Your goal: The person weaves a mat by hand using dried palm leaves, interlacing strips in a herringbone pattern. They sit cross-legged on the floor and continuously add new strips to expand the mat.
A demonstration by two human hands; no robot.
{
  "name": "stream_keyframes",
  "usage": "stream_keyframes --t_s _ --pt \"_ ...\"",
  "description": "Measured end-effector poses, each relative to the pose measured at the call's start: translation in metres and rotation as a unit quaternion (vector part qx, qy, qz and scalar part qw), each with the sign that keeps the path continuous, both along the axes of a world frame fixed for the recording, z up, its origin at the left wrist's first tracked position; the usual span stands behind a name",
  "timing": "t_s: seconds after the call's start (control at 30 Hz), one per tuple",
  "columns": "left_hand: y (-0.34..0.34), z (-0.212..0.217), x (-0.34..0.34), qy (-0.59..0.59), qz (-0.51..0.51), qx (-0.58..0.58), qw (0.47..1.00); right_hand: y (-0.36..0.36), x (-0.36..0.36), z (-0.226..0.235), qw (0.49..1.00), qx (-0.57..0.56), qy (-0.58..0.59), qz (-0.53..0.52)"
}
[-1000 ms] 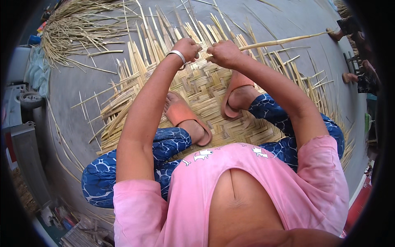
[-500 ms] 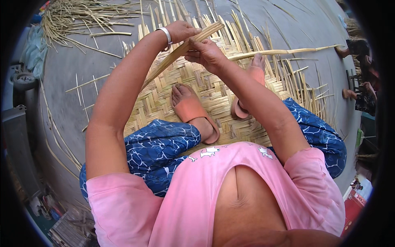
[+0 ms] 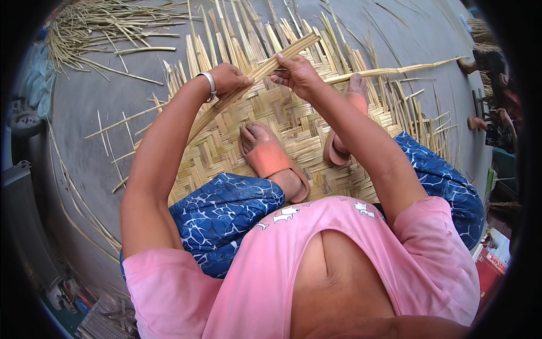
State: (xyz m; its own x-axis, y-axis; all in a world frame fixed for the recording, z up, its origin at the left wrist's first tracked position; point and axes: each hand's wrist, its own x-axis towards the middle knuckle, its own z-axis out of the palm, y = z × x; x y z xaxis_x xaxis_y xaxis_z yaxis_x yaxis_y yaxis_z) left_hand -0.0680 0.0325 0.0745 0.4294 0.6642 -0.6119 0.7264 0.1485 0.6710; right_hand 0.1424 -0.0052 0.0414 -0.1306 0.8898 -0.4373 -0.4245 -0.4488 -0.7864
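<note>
At the far left stand one small wheel (image 3: 25, 122) and, just above it, one crumpled sheet of bluish plastic (image 3: 37, 79); next comes one heap of dry stalks (image 3: 101, 34), too many to count, on the grey floor (image 3: 79, 118). Further right, the left hand (image 3: 227, 79), with one silver bracelet (image 3: 212, 86) at its wrist, has its fingers curled closed over the flat strip (image 3: 296, 47), which slants between the two hands above the woven mat (image 3: 285, 116); whether it is one piece or several layers I cannot tell. The mat bears two feet in two orange sandals, the left sandal (image 3: 268, 159) in plain view and the right sandal (image 3: 355, 103) partly behind the forearm. The right hand (image 3: 298, 76) pinches the strip near its upper end between thumb and forefinger, the other fingers loosely bent. Uncounted loose ends fringe the mat. To the right, one long stalk (image 3: 406, 70) reaches outward, its tip just beside one of two bare feet of one other person (image 3: 502, 101), who sits at the rim of the view.
</note>
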Motion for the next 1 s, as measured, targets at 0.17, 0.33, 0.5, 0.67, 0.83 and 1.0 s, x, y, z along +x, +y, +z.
stream_keyframes --t_s 0.17,0.33,0.5,0.67,0.83,1.0 --pt "0.007 -0.023 0.0 -0.207 0.086 -0.146 0.964 0.02 0.001 0.002 0.994 0.006 0.014 0.107" --pt "0.023 -0.011 0.004 -0.172 0.222 -0.004 0.96 0.056 -0.008 0.002 0.991 0.026 -0.082 0.101" --pt "0.055 -0.033 0.005 -0.263 0.372 0.027 0.89 0.098 -0.032 -0.007 0.926 0.158 -0.321 0.122" --pt "0.071 -0.055 0.006 -0.225 0.371 -0.032 0.9 0.129 -0.048 -0.022 0.813 0.243 -0.5 0.173" --pt "0.081 -0.07 0.0 -0.325 0.381 -0.022 0.865 0.138 -0.049 -0.009 0.829 0.181 -0.478 0.228" --pt "0.079 -0.06 -0.001 -0.358 0.409 -0.014 0.84 0.132 -0.037 -0.004 0.928 0.107 -0.287 0.212"
